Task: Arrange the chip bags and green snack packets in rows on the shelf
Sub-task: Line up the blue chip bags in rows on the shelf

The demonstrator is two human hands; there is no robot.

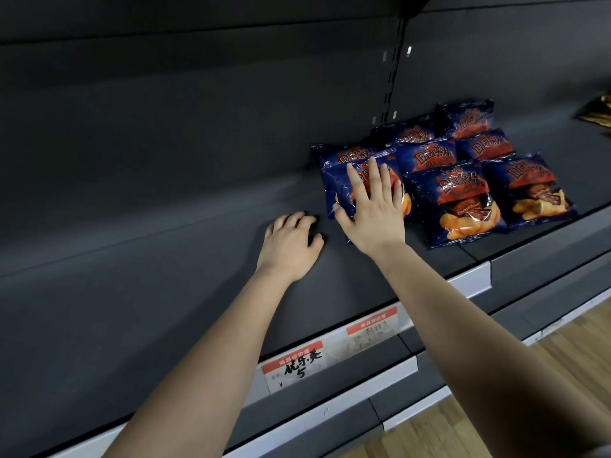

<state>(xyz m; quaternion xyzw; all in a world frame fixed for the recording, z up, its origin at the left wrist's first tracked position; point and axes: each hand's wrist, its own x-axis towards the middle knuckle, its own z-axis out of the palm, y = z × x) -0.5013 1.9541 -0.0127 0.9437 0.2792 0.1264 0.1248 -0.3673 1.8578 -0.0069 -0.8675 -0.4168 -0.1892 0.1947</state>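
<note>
Several dark blue chip bags [463, 200] with orange print lie in rows on the grey shelf [165, 259], right of its middle. My right hand [373, 206] lies flat with straight fingers on the front-left bag [340, 190], its thumb at the bag's left edge. My left hand [291, 246] rests on the bare shelf just left of that bag, fingers curled under and holding nothing. No green snack packets are in view.
Price labels [297, 365] sit on the shelf's front rail. A dark upright slotted post [393, 71] divides the back panel. A gold-brown packet [598, 110] shows at the far right edge. Wooden floor [496, 408] lies below.
</note>
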